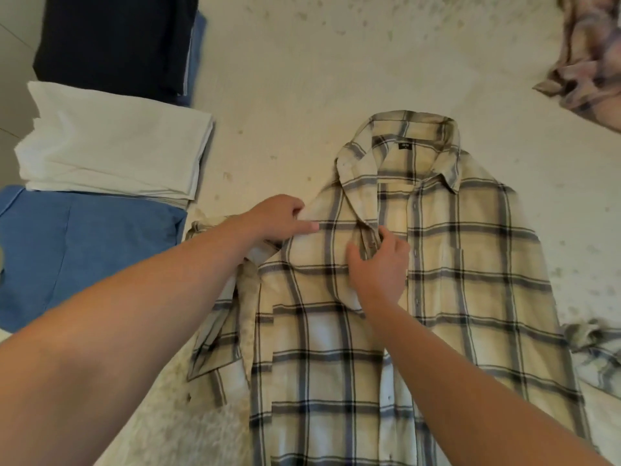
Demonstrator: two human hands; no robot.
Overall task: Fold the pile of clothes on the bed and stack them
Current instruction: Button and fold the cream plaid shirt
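Pinching the button placket of a soft cream flannel shirt with grey-black checks (437,264), right hand (381,264); gripping its shoulder fabric, left hand (279,218). Spread flat, collar away, mid-surface on a cream speckled bedspread (336,62). Along the left edge, folded: white cloth (111,142), blue cloth (84,257), dark navy garment (114,38); at the far right corner, crumpled pink plaid garment (588,55).

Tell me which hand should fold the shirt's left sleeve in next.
Probably the left hand: it already rests at that shoulder of the shirt, beside the bunched sleeve. The right hand is at the placket.
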